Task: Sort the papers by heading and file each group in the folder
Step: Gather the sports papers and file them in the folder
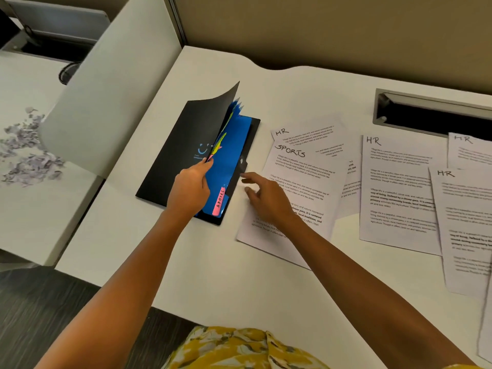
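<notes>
1. White desk (202, 283) carries everything we record below; a recessed cable tray (436, 115) sits at its far right.
2. We find loose printed papers spread over the right half of the desk: several sheets headed HR (396, 187), overlapping one another, and one sheet headed SPORTS (300, 169) lying nearest the folder.
3. Black folder (175, 155) lies left of the papers, its front cover lifted and curling upward; blue dividers (234, 161) are exposed inside, yellow ones showing at their upper edge.
4. Left hand (191, 187) pinches the edge of the cover and dividers, holding the folder open.
5. Right hand (263, 198) hovers over the SPORTS sheet, just beside the folder's right edge, fingers spread apart and loosely extended, gripping nothing; we cannot tell whether the fingertips touch the paper.
6. Pink tab (219, 199) marked "Sports" projects from the lower blue divider.
</notes>
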`<state>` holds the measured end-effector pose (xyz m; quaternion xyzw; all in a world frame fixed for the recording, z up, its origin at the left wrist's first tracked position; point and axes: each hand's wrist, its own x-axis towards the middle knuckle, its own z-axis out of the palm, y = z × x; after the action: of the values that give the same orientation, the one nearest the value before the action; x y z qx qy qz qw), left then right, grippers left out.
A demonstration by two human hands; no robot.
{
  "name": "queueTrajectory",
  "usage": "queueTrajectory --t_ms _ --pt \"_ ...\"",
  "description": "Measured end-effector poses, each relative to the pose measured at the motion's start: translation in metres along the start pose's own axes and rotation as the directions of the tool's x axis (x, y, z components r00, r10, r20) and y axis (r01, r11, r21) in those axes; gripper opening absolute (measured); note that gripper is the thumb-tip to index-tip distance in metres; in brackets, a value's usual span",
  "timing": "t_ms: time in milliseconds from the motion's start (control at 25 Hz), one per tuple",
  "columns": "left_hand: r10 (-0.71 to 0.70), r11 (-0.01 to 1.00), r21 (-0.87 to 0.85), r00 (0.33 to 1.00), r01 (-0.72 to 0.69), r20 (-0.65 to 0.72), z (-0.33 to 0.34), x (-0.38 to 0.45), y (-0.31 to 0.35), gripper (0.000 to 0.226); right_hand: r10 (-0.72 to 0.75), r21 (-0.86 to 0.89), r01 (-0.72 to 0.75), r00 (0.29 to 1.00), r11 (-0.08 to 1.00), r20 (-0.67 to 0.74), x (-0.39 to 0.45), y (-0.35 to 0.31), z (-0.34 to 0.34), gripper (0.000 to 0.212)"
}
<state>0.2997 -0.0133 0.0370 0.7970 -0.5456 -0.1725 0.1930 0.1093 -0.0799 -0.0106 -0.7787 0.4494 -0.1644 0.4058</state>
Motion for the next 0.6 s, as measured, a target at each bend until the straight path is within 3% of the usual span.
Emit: queueTrajectory --t_ms 160,240,320,440,520,600 --pt "0.0 1.0 0.024 1.0 -0.001 0.012 0.007 -0.001 -0.004 0.043 0.146 0.222 -0.091 0.958 0.971 -0.247 -0.021 0.013 -0.031 0.034" --pt "-0.005 0.999 0.038 1.0 0.004 0.025 0.01 -0.001 -0.003 0.044 0.269 0.272 -0.172 0.887 0.947 -0.375 -0.033 0.03 -0.048 0.043" --pt "0.007 0.999 0.035 1.0 -0.008 0.019 0.012 -0.001 -0.001 0.043 0.406 0.241 -0.327 0.772 0.914 -0.49 -0.044 0.048 -0.063 0.064" --pt "0.022 1.0 0.014 1.0 -0.021 -0.008 0.015 -0.001 -0.004 0.042 0.631 0.225 -0.605 0.624 0.764 -0.462 -0.053 0.057 -0.078 0.108" --pt "0.007 1.0 0.005 1.0 -0.007 -0.006 0.016 -0.001 -0.005 0.042 0.703 0.184 -0.698 0.594 0.692 -0.392 -0.052 0.057 -0.079 0.124" --pt "-0.009 1.0 -0.012 1.0 0.009 -0.009 0.015 -0.001 -0.004 0.042 0.707 0.108 -0.73 0.598 0.675 -0.378 -0.048 0.057 -0.077 0.127"
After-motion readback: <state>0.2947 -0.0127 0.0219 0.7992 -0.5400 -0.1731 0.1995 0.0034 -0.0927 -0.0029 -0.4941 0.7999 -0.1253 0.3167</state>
